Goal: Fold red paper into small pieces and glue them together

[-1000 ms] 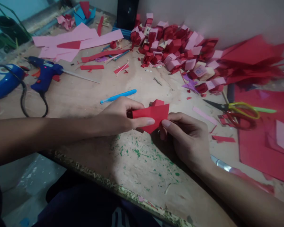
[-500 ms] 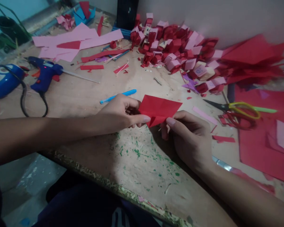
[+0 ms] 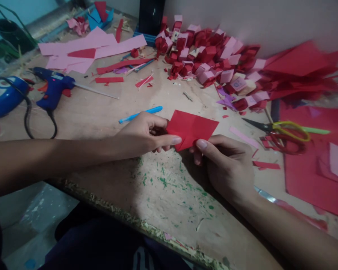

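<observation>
Between my two hands a small sheet of red paper (image 3: 195, 125) is held above the table, with a crease or fold along its lower part. My left hand (image 3: 146, 133) pinches its left side, the thumb lying on top near the lower left corner. At the lower right edge, my right hand (image 3: 228, 157) grips the paper between thumb and fingers. The fingers beneath the sheet are partly hidden. A blue pen (image 3: 154, 110) lies on the table just beyond my left hand.
A blue glue gun (image 3: 52, 86) with a black cord lies at left. Pink paper strips (image 3: 101, 43) and a pile of red and pink folded paper pieces (image 3: 205, 56) are at the back. Scissors (image 3: 287, 131) and red sheets (image 3: 307, 168) lie at right. The table (image 3: 169, 195) has a rough front edge.
The red paper has shifted slightly up and right, and its lower fold looks flatter. My right thumb has slid a little left along the lower edge; both hands keep their hold.
</observation>
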The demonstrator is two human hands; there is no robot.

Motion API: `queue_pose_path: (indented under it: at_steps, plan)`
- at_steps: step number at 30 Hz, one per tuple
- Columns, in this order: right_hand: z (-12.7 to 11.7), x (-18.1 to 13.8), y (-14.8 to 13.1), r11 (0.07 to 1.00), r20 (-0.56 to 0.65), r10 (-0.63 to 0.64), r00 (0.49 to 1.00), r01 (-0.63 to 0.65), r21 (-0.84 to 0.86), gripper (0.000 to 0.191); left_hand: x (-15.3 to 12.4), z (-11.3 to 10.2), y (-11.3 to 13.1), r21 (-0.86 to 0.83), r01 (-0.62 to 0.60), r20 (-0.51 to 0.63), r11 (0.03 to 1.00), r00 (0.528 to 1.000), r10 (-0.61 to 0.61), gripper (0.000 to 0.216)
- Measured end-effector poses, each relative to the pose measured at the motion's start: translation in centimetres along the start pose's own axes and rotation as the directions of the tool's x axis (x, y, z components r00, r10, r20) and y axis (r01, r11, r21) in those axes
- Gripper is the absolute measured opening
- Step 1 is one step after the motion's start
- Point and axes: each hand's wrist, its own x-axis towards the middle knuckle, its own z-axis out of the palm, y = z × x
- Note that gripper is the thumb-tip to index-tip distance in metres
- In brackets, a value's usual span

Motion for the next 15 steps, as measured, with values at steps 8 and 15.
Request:
queue_pose_path:
  at_steps: [8,15]
  plan:
    - [-0.26,-0.18,-0.29,0.998,0.103,0.016,0.995,-0.010,-0.059,0.019,0.05,-0.10,-0.63,-0.019,-0.019,-0.029,1.000,0.999,0.019,0.032]
    - [-0.04,-0.20,-0.41,0.996,0.090,-0.019,0.996,0.027,-0.085,0.024,-0.33,0.04,-0.10,0.002,-0.034,-0.008,0.999,0.999,0.034,0.027]
